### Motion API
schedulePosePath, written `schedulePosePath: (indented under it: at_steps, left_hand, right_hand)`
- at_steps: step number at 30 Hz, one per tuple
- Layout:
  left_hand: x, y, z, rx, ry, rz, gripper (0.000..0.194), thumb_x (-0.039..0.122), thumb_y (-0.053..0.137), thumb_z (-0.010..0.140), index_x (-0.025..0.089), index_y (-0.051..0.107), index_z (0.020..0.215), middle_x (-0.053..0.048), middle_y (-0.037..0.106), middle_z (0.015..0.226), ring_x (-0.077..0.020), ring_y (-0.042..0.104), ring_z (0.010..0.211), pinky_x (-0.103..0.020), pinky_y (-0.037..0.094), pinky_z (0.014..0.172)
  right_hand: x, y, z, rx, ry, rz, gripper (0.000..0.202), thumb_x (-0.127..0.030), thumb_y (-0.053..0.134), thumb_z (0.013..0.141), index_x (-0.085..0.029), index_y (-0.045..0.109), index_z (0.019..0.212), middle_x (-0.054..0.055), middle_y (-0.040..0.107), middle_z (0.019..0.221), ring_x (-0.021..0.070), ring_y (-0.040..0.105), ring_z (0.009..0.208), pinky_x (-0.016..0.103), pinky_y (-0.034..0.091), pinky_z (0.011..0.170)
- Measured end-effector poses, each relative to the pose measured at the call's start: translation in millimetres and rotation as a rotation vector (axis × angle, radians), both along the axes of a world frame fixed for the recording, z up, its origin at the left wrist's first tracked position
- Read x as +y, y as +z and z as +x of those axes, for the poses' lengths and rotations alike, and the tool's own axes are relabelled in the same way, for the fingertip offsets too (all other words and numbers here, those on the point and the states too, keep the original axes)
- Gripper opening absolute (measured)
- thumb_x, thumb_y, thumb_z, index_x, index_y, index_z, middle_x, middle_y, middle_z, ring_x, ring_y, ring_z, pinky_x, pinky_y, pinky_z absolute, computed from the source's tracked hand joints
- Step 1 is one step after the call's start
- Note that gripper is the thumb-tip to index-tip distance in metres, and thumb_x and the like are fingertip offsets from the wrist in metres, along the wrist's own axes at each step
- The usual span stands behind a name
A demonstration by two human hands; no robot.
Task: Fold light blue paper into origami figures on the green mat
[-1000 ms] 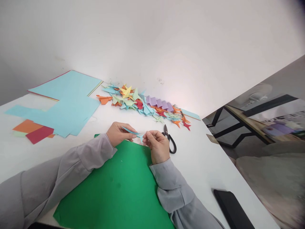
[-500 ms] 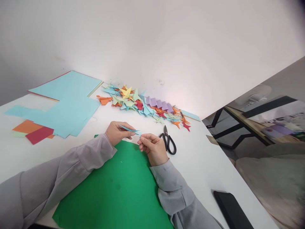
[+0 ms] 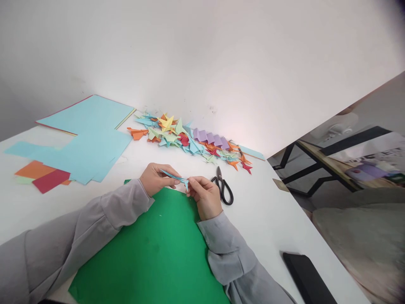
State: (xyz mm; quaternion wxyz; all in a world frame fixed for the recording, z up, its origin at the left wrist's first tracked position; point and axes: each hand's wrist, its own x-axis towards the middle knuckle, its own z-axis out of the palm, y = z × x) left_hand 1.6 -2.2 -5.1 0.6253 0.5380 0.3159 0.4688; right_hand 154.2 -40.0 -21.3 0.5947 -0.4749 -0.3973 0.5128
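Note:
Between my hands is a small folded light-blue paper piece [image 3: 180, 179], held above the far edge of a green sheet [image 3: 152, 253]. My left hand [image 3: 158, 179] pinches its left part between thumb and fingers. At its right end, the fingertips of my right hand [image 3: 204, 195] are closed on a narrow, pointed bit that angles downward. Some of the folds are hidden by my fingers. Black-handled scissors [image 3: 225, 190] lie just right of my right hand, blades pointing away.
A pile of colourful folded paper shapes [image 3: 167, 137] runs along the wall, with a purple pleated strip [image 3: 210, 137] in it. Blue sheets [image 3: 85, 156] and orange and red paper pieces [image 3: 50, 181] lie at left. A black flat object [image 3: 308, 278] rests near the right edge.
The pointed end of the blue paper now angles down at my right fingertips, where it was nearly level before. My right hand has shifted slightly; the left keeps its pinch.

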Motion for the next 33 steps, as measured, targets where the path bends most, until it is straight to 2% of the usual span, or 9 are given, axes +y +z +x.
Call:
schedulePosePath:
  at_steps: [5, 11, 14, 19, 23, 28, 33]
  left_hand:
    - [0, 0.6, -1, 0.022, -0.024, -0.015, 0.021, 0.024, 0.080, 0.046, 0.013, 0.070, 0.060, -0.001, 0.064, 0.058, -0.0102, 0.058, 0.045, -0.020, 0.048, 0.042]
    - [0, 2.0, -1, 0.030, 0.020, -0.124, 0.025, 0.025, 0.082, 0.042, 0.012, 0.069, 0.058, -0.001, 0.064, 0.052, -0.0107, 0.057, 0.043, -0.022, 0.051, 0.044]
    - [0, 0.6, 0, 0.017, 0.038, -0.174, 0.026, 0.024, 0.083, 0.040, 0.012, 0.068, 0.058, 0.000, 0.064, 0.050, -0.0102, 0.056, 0.041, -0.022, 0.051, 0.043]
    - [2, -4.3, 0, -0.043, 0.076, -0.209, 0.031, 0.023, 0.084, 0.037, 0.011, 0.069, 0.061, -0.002, 0.066, 0.054, -0.0109, 0.059, 0.043, -0.024, 0.054, 0.046]
    - [1, -3.0, 1, 0.001, 0.050, -0.230, 0.035, 0.023, 0.085, 0.036, 0.010, 0.069, 0.064, -0.001, 0.065, 0.049, -0.0119, 0.058, 0.039, -0.023, 0.051, 0.041]
    - [-2, -1.3, 2, 0.018, 0.038, -0.131, 0.028, 0.023, 0.083, 0.038, 0.012, 0.068, 0.059, -0.001, 0.065, 0.050, -0.0117, 0.057, 0.039, -0.023, 0.050, 0.040]
    - [-3, -1.7, 1, 0.061, 0.000, -0.006, 0.020, 0.023, 0.081, 0.043, 0.013, 0.070, 0.058, -0.002, 0.064, 0.051, -0.0108, 0.056, 0.041, -0.022, 0.049, 0.042]
  right_hand:
    - [-2, 0.3, 0, -0.081, -0.058, 0.082, 0.018, -0.032, 0.073, 0.062, -0.017, 0.064, 0.064, -0.003, 0.058, 0.049, 0.0084, 0.050, 0.043, 0.022, 0.041, 0.044]
    - [-2, 5.1, 0, 0.053, -0.096, 0.042, 0.026, -0.042, 0.068, 0.066, -0.017, 0.063, 0.070, -0.001, 0.061, 0.057, 0.0088, 0.052, 0.046, 0.022, 0.041, 0.044]
    - [-3, 5.5, -1, 0.043, -0.101, 0.056, 0.024, -0.041, 0.067, 0.067, -0.018, 0.060, 0.071, -0.001, 0.062, 0.059, 0.0092, 0.053, 0.048, 0.021, 0.041, 0.044]
    - [-6, 5.6, 0, -0.130, -0.167, 0.155, 0.019, -0.037, 0.064, 0.072, -0.019, 0.058, 0.072, -0.003, 0.057, 0.060, 0.0097, 0.051, 0.051, 0.021, 0.039, 0.044]
    - [-8, 8.1, 0, -0.342, -0.243, 0.284, 0.012, -0.030, 0.065, 0.071, -0.019, 0.061, 0.070, -0.002, 0.054, 0.065, 0.0114, 0.051, 0.059, 0.022, 0.039, 0.047]
    - [-11, 9.9, -2, -0.580, -0.198, 0.486, 0.006, -0.025, 0.063, 0.074, -0.021, 0.062, 0.077, 0.002, 0.057, 0.077, 0.0157, 0.053, 0.074, 0.028, 0.042, 0.059]
    - [-12, 8.4, -3, -0.697, -0.121, 0.534, 0.016, -0.024, 0.068, 0.070, -0.022, 0.063, 0.085, 0.003, 0.058, 0.082, 0.0174, 0.055, 0.079, 0.031, 0.043, 0.063]
